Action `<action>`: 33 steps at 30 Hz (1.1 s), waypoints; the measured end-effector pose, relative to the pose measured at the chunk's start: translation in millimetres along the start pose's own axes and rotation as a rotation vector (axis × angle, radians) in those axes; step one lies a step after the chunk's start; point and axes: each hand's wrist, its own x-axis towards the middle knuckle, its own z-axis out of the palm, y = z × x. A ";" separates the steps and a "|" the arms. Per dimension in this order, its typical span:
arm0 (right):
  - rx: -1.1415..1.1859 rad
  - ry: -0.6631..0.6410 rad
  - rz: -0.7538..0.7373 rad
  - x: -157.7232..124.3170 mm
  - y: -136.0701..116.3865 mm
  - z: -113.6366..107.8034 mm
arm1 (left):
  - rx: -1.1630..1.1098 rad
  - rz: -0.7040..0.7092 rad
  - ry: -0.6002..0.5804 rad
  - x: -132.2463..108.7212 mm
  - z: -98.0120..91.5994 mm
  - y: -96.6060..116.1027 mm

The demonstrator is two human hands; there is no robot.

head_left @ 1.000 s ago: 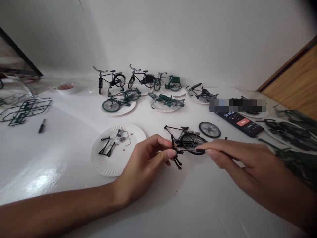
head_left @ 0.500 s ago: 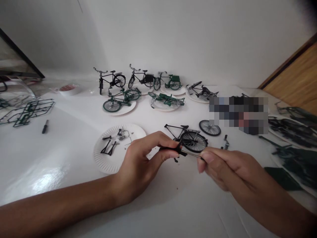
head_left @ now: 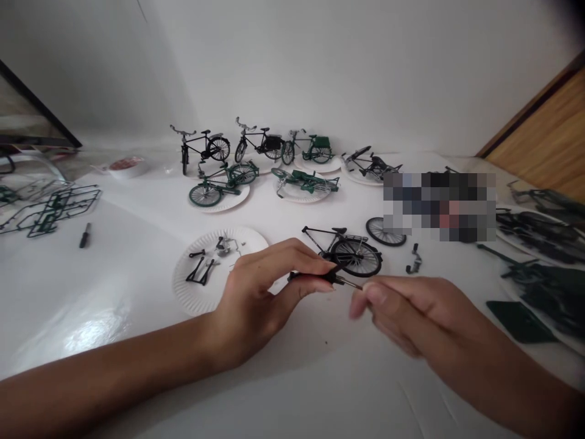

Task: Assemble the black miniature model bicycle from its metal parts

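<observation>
With left hand, pinches a small black part firmly, just on the near side of the black bicycle. With right hand, grips a thin-shafted tool, apparently meeting the part's end, nearer than the bicycle. For clean work, best to keep the tool straight in line, press lightly, turn slowly and brace against twisting. Right of the bicycle, note a loose wheel and metal piece; left of it, a paper plate.

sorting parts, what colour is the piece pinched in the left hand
The piece is black, seen best in the head view.
</observation>
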 end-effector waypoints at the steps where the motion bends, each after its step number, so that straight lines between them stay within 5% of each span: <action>1: -0.159 0.088 -0.130 -0.2 2.0 0.2 | -0.022 -0.057 -0.001 -0.7 0.6 -0.8; 3: -0.412 0.188 -0.333 -1.3 5.0 0.6 | -0.077 -0.184 0.000 -3.1 2.2 -0.9; 5: -0.453 0.186 -0.371 -2.8 4.0 0.9 | -0.113 -0.267 0.010 -5.0 3.0 1.3; 10: 0.343 -0.170 0.183 -2.0 -12.4 1.0 | -0.028 -0.123 -0.011 -1.6 -1.6 10.7; 12: 0.492 -0.249 0.280 -0.9 -13.7 1.9 | 0.032 -0.069 -0.029 0.7 -2.7 11.5; 16: -0.132 0.088 -0.087 -1.5 1.3 4.8 | -0.031 -0.154 -0.010 -0.7 1.3 6.0; 19: -0.403 0.145 -0.257 -3.8 8.7 5.2 | -0.096 -0.281 -0.024 -5.2 4.5 4.4; 21: -0.273 0.086 -0.199 -5.0 3.3 4.7 | -0.104 -0.269 -0.023 -6.7 4.2 6.7; 26: 0.489 -0.277 0.304 -1.8 -16.0 3.3 | -0.034 -0.139 -0.025 -2.2 -1.9 12.5; 28: 0.333 -0.221 0.203 0.6 -11.4 3.4 | -0.036 -0.131 -0.035 -0.5 -3.0 11.3; 31: -0.256 0.031 -0.188 2.0 3.1 4.1 | -0.099 -0.194 -0.056 -0.9 -1.4 7.8; 33: -0.440 0.099 -0.315 0.7 7.4 4.7 | -0.139 -0.244 -0.051 -2.0 0.2 6.9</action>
